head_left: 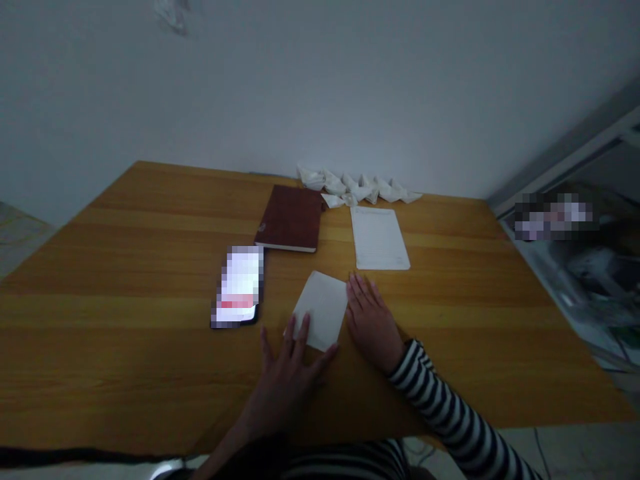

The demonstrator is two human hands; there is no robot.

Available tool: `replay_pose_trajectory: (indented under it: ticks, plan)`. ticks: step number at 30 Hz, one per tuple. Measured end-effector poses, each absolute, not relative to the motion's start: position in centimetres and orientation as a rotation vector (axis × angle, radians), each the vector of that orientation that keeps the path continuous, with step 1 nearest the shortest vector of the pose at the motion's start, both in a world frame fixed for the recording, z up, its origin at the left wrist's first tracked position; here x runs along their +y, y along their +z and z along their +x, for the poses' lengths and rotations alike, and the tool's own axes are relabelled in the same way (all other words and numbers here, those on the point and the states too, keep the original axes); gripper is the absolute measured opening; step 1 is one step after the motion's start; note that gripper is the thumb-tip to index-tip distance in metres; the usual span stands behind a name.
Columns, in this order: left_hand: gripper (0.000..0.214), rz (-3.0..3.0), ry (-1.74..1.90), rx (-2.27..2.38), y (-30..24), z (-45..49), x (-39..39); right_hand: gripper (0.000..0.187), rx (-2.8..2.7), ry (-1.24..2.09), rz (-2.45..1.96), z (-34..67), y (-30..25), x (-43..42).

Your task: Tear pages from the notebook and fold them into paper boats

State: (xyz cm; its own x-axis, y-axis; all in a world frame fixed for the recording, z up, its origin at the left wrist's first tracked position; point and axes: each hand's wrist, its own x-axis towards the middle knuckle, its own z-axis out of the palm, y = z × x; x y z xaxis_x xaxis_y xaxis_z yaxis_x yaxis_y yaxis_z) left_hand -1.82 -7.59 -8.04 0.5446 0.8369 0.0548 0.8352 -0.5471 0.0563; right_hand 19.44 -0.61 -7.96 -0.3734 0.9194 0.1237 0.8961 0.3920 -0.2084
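A pale sheet of paper, which looks folded to a smaller size, lies flat and slanted on the table in front of me. My left hand rests with spread fingers on its near left edge, the thumb at its near right corner. Along the right edge of the paper lies my right hand, palm down with the fingers stretched out. Farther back is a white lined sheet. Several folded paper boats stand in a cluster by the wall.
A dark red notebook lies left of the lined sheet. Nearer, a phone with a lit, blurred screen touches or nearly touches its corner. The wooden table meets the wall at the back. Blurred items show beyond its right edge.
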Motion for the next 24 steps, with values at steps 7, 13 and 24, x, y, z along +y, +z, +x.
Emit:
replay_pose_trajectory:
  ticks: [7, 13, 24]
  plan:
    - [0.071, 2.864, 0.004, 1.537, -8.1, -1.1, -6.6, 0.047, -2.253, 0.366, -1.406, 20.5, -9.1, 0.2]
    - [0.067, 2.959, -0.208, 1.569, -7.2, -0.1, -5.1, 0.043, -2.2, 0.521, -1.258, 21.0, -9.3, 1.0]
    - [0.066, 2.829, 0.055, 1.467, -5.4, -3.9, -1.4, 0.031, -2.244, 0.223, -1.302, 19.6, -8.7, 0.5]
